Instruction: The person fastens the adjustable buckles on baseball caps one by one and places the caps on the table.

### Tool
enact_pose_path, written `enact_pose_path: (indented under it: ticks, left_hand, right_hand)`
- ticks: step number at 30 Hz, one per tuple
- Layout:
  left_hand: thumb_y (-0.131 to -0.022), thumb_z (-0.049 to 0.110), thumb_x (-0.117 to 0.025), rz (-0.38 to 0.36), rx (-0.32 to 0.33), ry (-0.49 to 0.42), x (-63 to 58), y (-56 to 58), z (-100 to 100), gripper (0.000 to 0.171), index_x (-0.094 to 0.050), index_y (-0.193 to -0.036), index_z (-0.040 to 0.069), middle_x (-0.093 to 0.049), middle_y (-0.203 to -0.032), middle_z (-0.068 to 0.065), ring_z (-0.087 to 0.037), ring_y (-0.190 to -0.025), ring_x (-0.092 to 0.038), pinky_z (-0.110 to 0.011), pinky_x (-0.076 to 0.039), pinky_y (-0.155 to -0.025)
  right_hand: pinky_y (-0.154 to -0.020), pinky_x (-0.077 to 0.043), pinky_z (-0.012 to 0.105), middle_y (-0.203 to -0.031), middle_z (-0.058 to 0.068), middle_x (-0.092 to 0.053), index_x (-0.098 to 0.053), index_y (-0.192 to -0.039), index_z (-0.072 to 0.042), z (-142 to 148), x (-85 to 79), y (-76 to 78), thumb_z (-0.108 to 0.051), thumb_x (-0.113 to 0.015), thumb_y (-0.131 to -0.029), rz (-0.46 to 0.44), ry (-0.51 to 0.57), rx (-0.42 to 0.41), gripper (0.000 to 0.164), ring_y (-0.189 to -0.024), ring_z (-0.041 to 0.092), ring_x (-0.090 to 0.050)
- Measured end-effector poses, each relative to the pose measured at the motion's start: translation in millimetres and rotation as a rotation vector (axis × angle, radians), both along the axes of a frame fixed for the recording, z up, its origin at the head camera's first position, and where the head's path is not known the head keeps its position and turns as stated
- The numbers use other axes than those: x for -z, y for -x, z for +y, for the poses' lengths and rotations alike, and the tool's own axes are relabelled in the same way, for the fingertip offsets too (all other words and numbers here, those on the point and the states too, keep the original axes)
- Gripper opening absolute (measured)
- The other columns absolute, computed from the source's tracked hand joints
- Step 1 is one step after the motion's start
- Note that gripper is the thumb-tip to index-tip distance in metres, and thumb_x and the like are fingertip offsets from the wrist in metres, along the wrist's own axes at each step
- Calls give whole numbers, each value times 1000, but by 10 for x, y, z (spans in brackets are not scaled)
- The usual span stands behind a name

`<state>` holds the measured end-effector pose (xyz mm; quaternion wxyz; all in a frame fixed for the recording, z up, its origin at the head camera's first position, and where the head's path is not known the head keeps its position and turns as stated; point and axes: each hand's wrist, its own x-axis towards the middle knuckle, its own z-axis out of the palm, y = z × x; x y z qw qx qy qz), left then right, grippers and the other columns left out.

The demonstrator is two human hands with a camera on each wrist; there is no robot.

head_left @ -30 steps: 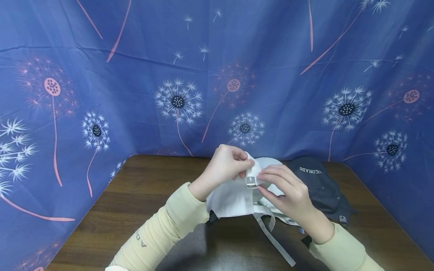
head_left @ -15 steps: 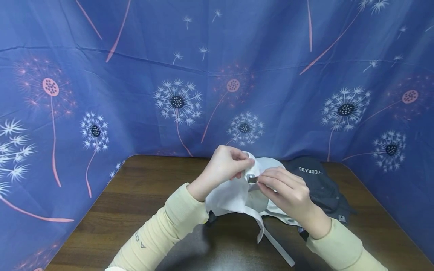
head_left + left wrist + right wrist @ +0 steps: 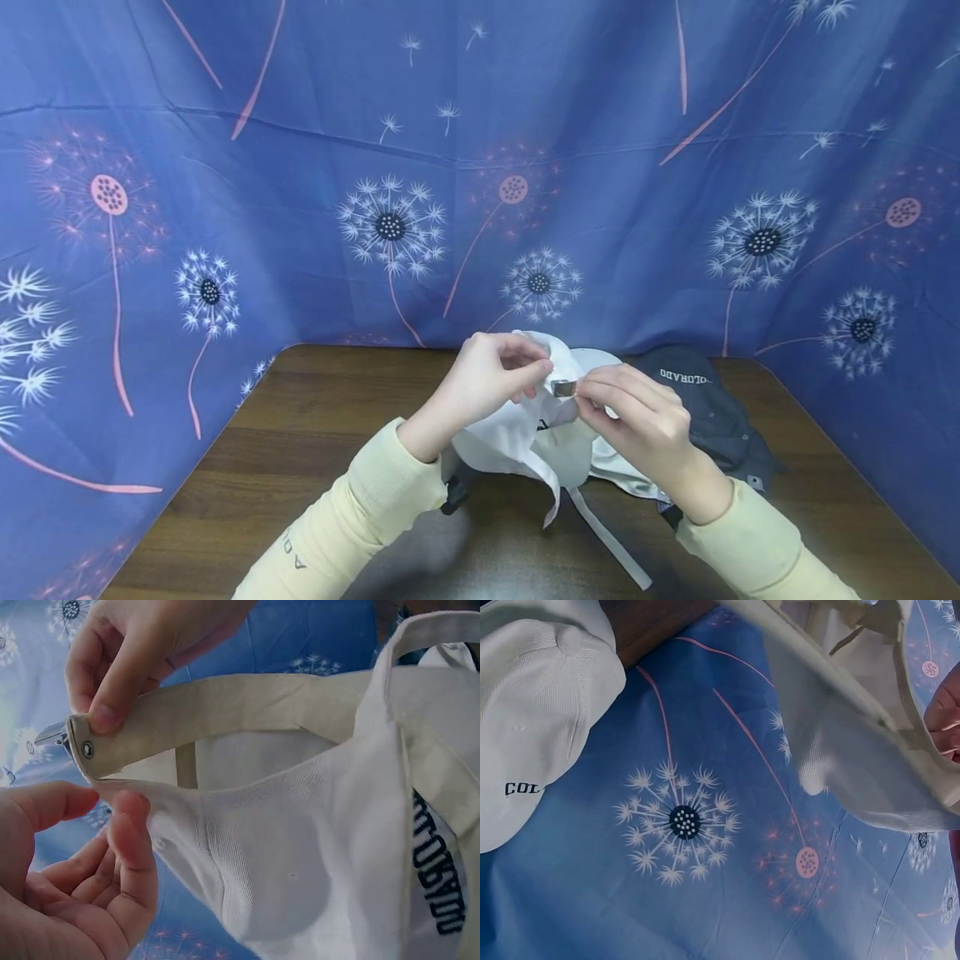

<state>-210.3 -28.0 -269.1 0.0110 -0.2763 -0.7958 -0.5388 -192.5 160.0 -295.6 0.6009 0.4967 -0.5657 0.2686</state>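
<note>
A white baseball cap (image 3: 491, 437) is held up over the table, its metal strap buckle (image 3: 563, 388) at the upper right. My right hand (image 3: 637, 417) pinches the cap's back band beside the buckle. In the left wrist view, the right thumb presses the beige inner band (image 3: 247, 709) near a small metal eyelet (image 3: 88, 749). My left hand (image 3: 487, 379) is close by, with its thumb and index fingertips apart, right at the cap's edge. A loose white strap (image 3: 551, 492) hangs from the cap's other side.
Behind the right hand lie another white cap (image 3: 621, 471) and a dark grey cap (image 3: 705, 408) lettered COLORADO. A pale strap (image 3: 611, 542) trails toward the front of the brown wooden table (image 3: 300, 433). Blue dandelion-print cloth (image 3: 465, 167) rises around the table.
The buckle has turned and risen slightly with the right fingers. The left hand has loosened from the cap's edge and shifted left. The loose strap has swung down and left.
</note>
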Motion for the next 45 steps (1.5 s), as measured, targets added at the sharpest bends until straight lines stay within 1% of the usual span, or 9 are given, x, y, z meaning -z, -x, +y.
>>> enact_pose_path:
  ticks: [3,6,10,14,18,21,30,37,45]
  left_hand:
    - [-86,18,-67,101,-21,13,35,-48,-27,15,-72,-98,10,-71,-82,0,-10,-67,-64,-26,-54,-63]
    - [-85,12,-67,230,-45,8,90,-94,-45,15,-71,-99,9,-71,-86,1,-4,-72,-62,-22,-52,-66]
    - [-81,2,-68,411,-47,-42,188,-134,-54,18,-70,-98,7,-71,-89,-1,-6,-75,-62,-22,-53,-67]
    - [-77,1,-73,576,-49,-86,284,-127,-34,22,-70,-97,7,-69,-91,-2,-9,-78,-61,-20,-51,-68]
    - [-75,1,-76,721,-69,-130,370,-89,15,24,-70,-97,7,-69,-92,-2,-12,-79,-60,-18,-49,-66]
    - [-73,-1,-76,795,-94,-171,415,-72,56,24,-70,-95,7,-70,-91,-3,-12,-80,-60,-18,-49,-64]
    - [-74,-4,-73,921,-165,-288,435,-56,119,16,-73,-85,8,-71,-83,-1,-10,-72,-58,-16,-47,-62]
    - [-74,-5,-73,945,-177,-299,421,-51,119,16,-75,-85,7,-71,-81,-2,-11,-76,-62,-16,-48,-67]
    - [-73,-5,-74,956,-193,-292,414,-54,111,16,-75,-83,6,-71,-79,-3,-12,-72,-61,-14,-48,-65]
  right_hand:
    - [-69,-53,25,-67,9,-66,-67,-67,4,13,21,17,-3,-64,-85,-4,11,10,19,-57,22,-59]
    - [-71,-54,26,-70,8,-67,-68,-67,4,22,38,31,-3,-65,-84,-9,15,13,18,-57,23,-60]
    - [-72,-54,27,-70,8,-68,-68,-67,4,24,52,48,-3,-65,-84,-13,24,7,18,-57,24,-60]
    - [-73,-54,27,-67,11,-66,-67,-67,4,15,57,61,-4,-65,-84,-15,39,4,19,-57,24,-60]
    - [-73,-54,26,-65,14,-65,-67,-67,5,12,62,62,-5,-65,-85,-22,50,1,21,-57,24,-59]
    - [-74,-54,26,-64,14,-64,-66,-66,5,3,51,40,-6,-65,-86,-32,53,6,23,-56,23,-59]
    - [-75,-53,22,-67,13,-65,-67,-68,5,22,94,50,-8,-67,-86,-78,24,-26,21,-62,22,-61]
    - [-79,-52,22,-71,12,-66,-68,-73,5,35,47,14,-16,-69,-86,-113,-30,-25,25,-66,22,-63]
    - [-82,-52,23,-73,15,-67,-68,-77,7,68,-110,-45,-19,-68,-87,-89,-66,-17,28,-66,25,-63]
